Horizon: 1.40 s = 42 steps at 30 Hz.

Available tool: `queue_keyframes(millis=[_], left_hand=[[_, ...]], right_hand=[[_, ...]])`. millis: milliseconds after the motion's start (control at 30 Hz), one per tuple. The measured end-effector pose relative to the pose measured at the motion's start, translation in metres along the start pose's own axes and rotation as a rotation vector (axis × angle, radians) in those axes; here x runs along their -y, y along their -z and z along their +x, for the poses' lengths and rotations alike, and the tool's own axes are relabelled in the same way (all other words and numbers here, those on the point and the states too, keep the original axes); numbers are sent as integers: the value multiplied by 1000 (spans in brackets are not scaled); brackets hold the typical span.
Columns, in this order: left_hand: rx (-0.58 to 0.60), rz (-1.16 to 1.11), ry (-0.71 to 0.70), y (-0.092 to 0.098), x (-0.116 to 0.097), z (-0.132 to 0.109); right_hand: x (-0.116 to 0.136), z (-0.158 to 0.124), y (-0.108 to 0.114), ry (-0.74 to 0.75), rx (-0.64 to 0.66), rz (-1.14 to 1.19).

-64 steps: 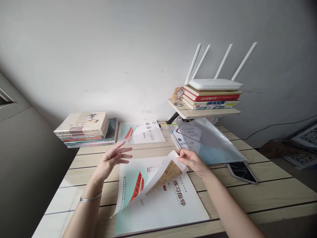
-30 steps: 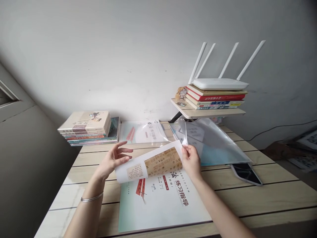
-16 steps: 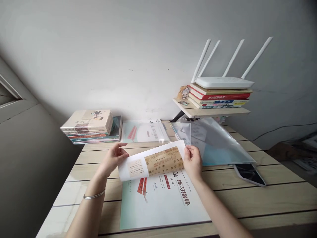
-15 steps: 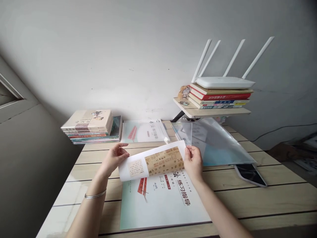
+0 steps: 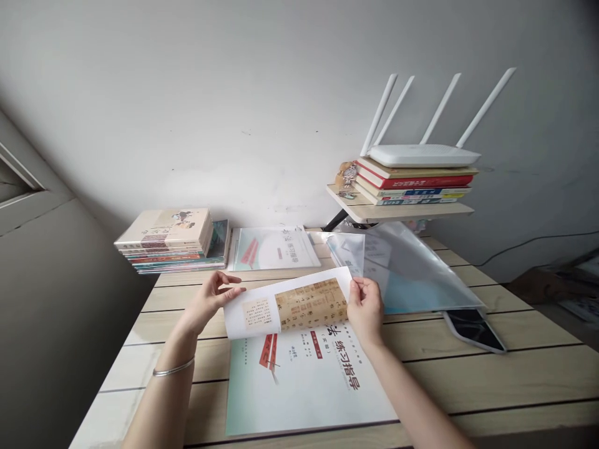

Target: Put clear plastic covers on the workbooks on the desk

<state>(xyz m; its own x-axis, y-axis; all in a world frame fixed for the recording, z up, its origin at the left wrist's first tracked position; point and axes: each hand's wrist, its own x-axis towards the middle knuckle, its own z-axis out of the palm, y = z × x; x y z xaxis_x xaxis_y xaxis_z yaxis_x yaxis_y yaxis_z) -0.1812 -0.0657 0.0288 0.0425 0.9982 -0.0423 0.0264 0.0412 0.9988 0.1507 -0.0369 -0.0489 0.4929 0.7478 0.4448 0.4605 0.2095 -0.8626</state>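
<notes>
Forearms angled inward; right hand pinched upper-right corner of one lifted leaf, left hand loosely spread, thumb at its left edge. Leaf was curved, white with tan calligraphy print, above one mint-and-white booklet, flat on table, near side. One phone, one router.

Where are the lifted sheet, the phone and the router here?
Lifted sheet (image 5: 299,304): head view, on its tan printed picture.
Phone (image 5: 475,330): head view, on its dark screen.
Router (image 5: 423,154): head view, on its white body, below the antennas.
</notes>
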Motion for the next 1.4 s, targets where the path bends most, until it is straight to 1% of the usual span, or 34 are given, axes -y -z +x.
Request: queue_keyframes(millis=[100,167,233,267,300,433,500,567,633,733,833,933,1033,1100,1300,1400], left_hand=[[190,33,44,11,0,0],[275,50,73,15,-2,-1],[325,54,76,14,-3,-1],[313,56,69,12,-3,-1],[271,59,63,9,-2,0],[-38,74,30,-9,10,7],[-163,87,-9,-17,18,11],[-254,107,-56,-24,26,15],[-317,117,-98,-28,32,18],[-370,114,-115,-30,37,19],[-409,90,-98,-32,37,18],[-380,-30,-121,-33,32,17],[-333,-180,-134,-34,27,15],[-351,-219,-147,-35,24,14],[-472,-247,-173,-40,23,13],[-445,-273,-136,-40,24,13]], right_hand=[[-2,0,0,-18,1,10],[-4,1,0,-33,7,19],[-5,2,0,-43,16,41],[-5,2,1,-42,20,55],[-5,2,1,-38,22,71],[-6,3,3,-14,-1,105],[-4,3,3,-13,-16,109],[-1,2,4,-31,-21,126],[4,1,4,-76,5,181],[10,1,6,-159,64,287],[10,3,6,-213,82,333],[7,5,7,-237,85,353],[5,6,7,-227,80,374],[3,6,7,-207,84,381],[0,4,8,-163,82,354],[-3,5,7,-172,61,363]])
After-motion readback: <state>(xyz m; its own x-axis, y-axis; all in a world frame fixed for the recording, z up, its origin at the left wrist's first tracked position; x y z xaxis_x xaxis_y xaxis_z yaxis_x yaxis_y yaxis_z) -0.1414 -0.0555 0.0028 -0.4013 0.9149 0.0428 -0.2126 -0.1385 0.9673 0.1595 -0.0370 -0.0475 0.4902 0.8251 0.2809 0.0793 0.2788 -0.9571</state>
